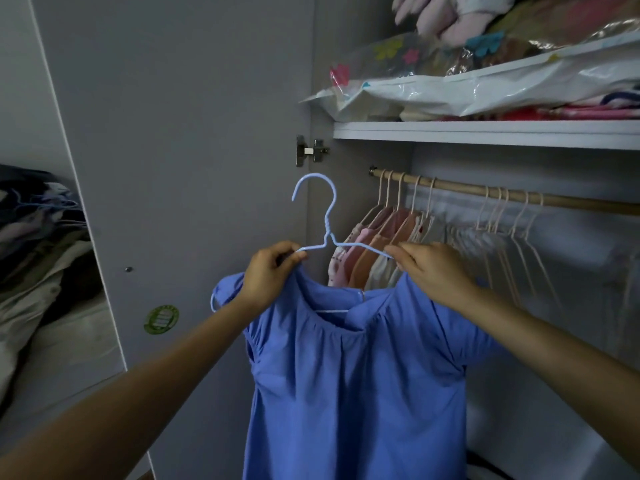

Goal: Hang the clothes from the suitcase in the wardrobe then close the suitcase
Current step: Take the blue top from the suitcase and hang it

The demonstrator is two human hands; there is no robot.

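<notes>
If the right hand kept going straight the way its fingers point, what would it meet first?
The right hand points up and left along the blue hanger. Past that wire, probably the open wardrobe door near its hinge, though depth is unclear.

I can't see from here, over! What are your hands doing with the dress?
Left hand and right hand pinch blue hanger ends. Blue dress on hanger, not yet on rail. Nothing blocking.

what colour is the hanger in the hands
Light blue hanger, matching the blue dress; head view.
</notes>
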